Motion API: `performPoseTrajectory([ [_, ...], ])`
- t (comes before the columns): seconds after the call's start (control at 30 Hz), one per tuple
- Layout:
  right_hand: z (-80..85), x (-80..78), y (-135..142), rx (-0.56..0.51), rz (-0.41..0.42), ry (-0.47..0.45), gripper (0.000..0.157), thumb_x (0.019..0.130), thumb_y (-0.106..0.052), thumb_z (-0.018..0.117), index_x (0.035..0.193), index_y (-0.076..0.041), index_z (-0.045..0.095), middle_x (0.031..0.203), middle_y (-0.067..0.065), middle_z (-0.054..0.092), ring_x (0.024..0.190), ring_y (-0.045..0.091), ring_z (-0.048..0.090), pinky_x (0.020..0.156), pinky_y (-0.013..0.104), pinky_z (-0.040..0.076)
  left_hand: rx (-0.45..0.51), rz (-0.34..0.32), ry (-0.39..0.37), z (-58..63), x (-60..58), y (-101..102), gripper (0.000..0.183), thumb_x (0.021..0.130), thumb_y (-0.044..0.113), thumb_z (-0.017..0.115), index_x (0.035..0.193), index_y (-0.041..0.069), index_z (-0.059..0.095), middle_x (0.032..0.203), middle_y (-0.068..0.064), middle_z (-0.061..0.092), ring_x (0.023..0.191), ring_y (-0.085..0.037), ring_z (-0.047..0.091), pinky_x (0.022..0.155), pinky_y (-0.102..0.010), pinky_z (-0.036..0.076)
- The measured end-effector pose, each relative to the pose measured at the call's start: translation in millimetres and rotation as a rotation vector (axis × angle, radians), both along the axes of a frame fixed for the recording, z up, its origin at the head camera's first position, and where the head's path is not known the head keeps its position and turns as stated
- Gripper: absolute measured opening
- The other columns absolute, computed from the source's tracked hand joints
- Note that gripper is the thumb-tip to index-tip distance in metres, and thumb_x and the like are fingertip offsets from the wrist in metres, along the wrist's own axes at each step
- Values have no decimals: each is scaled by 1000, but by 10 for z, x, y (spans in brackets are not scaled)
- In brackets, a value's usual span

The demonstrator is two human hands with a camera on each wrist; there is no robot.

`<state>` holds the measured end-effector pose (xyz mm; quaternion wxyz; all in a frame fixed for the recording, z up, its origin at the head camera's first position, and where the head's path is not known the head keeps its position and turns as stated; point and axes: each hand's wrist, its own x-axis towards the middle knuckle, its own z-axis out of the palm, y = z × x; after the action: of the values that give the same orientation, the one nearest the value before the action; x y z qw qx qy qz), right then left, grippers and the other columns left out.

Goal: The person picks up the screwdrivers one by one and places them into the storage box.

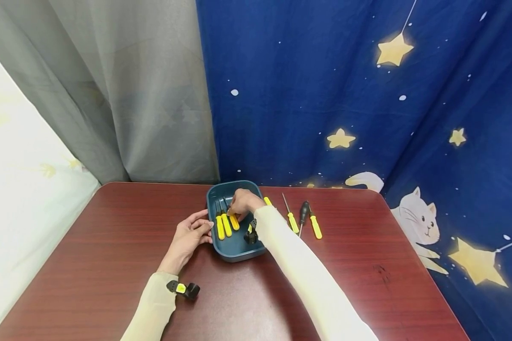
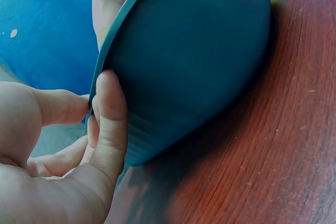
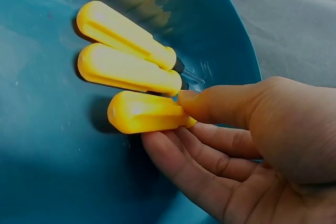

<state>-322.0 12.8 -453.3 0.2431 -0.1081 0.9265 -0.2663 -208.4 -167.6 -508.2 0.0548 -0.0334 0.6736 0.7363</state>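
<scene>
A dark teal tray point(image 1: 234, 258) stands at the table's back edge. My left hand point(image 1: 190, 232) pinches its left rim between thumb and fingers; the left wrist view shows the tray's outer wall point(image 2: 194, 51) beside the fingers. Inside the tray, my right hand point(image 1: 244, 202) pinches a yellow-handled screwdriver point(image 3: 149, 113) near the front of its handle. To its left lie two more yellow-handled screwdrivers, one in the middle point(image 3: 126, 69) and one outermost point(image 3: 123, 32), roughly side by side. The held screwdriver's shaft is hidden by the fingers.
Right of the tray on the red-brown table point(image 1: 123, 246) lie a yellow screwdriver point(image 1: 293, 222), a black-handled screwdriver point(image 1: 304, 211) and another yellow one point(image 1: 315, 227). A further yellow handle point(image 1: 267, 201) shows partly behind the right sleeve. Curtains point(image 1: 290, 94) hang behind the table.
</scene>
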Motion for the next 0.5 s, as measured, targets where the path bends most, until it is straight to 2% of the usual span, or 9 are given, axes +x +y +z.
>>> performPoseTrajectory([
  [0.17, -28, -8, -44, 8, 0, -5, 30, 94, -17, 75, 69, -10, 60, 69, 4, 62, 62, 16, 72, 73, 32, 64, 2, -2, 1, -7, 0, 3, 54, 100, 1, 62, 151, 3, 45, 95, -4, 64, 71, -10, 62, 63, -24, 61],
  [0.33, -59, -8, -70, -22, -30, -31, 15, 93, -15, 76, 87, -5, 67, 78, 8, 67, 63, 17, 74, 71, 31, 64, -5, 0, -2, -2, 1, -1, 54, 100, 2, 62, 150, 3, 45, 96, -6, 65, 71, -10, 62, 63, -24, 61],
  [0.5, -72, -4, -93, -44, -52, -57, 17, 92, -16, 77, 99, -4, 68, 87, 10, 68, 65, 17, 74, 65, 26, 62, -13, 1, -8, 6, -3, -5, 54, 100, 4, 63, 151, 4, 45, 96, -5, 66, 71, -10, 62, 63, -23, 61],
])
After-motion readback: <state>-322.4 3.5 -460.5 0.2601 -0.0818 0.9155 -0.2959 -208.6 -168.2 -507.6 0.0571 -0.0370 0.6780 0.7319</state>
